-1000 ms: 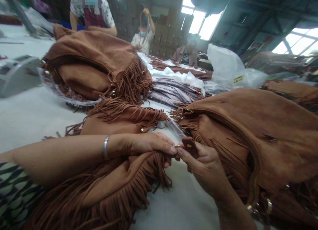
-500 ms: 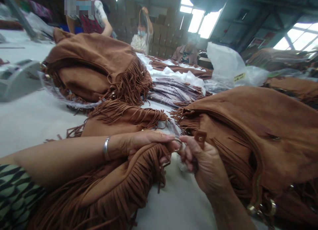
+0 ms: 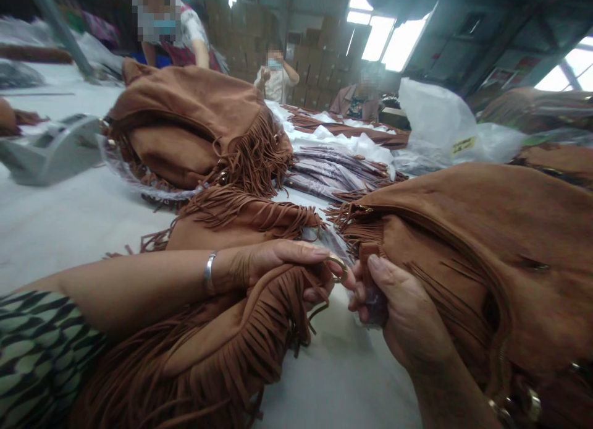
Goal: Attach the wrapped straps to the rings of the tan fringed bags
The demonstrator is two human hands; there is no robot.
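Observation:
A brown suede bag with fringe lies under my left forearm. My left hand pinches its edge and the base of a gold metal ring, which sticks out to the right past the thumb. My right hand is closed on a brown strap end, with clear plastic wrapped round its lower part. A right-hand fingertip is close to the ring; whether it touches cannot be made out. Beside my right hand rests a large brown bag with a curved zipper.
Another fringed bag sits at the back left, near a grey tape dispenser. Wrapped straps and a clear plastic bag lie on the white table. Several people are beyond it.
My right hand has shifted slightly right, and the strap end now stands more upright in it. More of the ring shows. The view has shifted, and a person at the back has lowered a raised arm.

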